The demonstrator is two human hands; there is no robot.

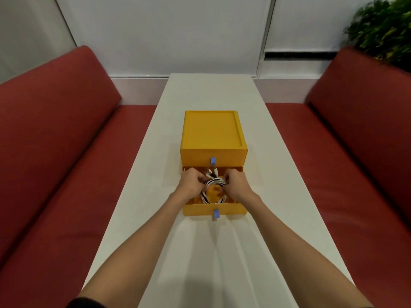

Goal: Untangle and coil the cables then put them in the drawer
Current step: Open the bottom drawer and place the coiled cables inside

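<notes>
Coil [216, 181] btwn fingers [199, 180], partly in drawer [233, 209]

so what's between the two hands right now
The coiled black-and-white cables, gripped on either side by the left hand and the right hand, over the open yellow drawer. The head view shows it.
</notes>
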